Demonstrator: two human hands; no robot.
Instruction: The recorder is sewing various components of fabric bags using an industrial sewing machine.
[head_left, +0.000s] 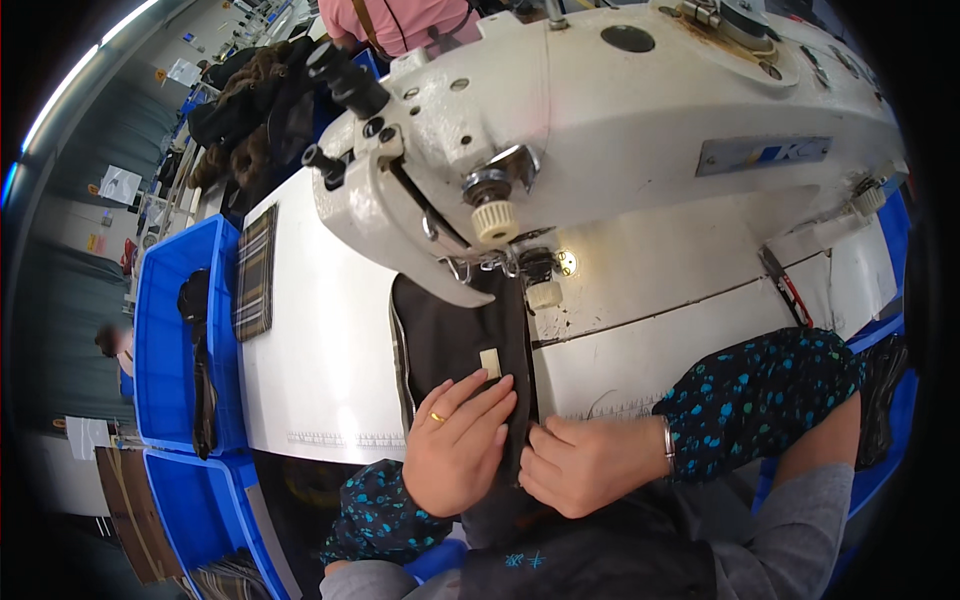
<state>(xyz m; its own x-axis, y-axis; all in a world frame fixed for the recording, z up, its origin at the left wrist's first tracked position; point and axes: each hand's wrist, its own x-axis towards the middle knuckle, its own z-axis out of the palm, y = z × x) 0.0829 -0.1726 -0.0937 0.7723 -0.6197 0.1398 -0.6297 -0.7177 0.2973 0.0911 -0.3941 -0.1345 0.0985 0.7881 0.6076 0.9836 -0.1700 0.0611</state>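
A dark fabric piece [450, 325] with a pale edge along its left side lies under the presser foot of a white sewing machine [590, 100]. A small cream rectangle [489, 362] is on the fabric. My left hand [450, 450] lies on the piece just below that rectangle, fingers stretched out together, a ring on one finger. My right hand [580, 465] pinches the fabric's right edge near the front of the white table [320, 370], its fingertips partly hidden in the dark cloth.
Blue bins [150, 330] stand at the left. Folded plaid cloth [255, 270] lies at the table's left edge; red-handled snips [790, 290] rest at the right. Dark garments [225, 120] are piled behind. A person in pink [400, 20] and another person [115, 345] are farther away.
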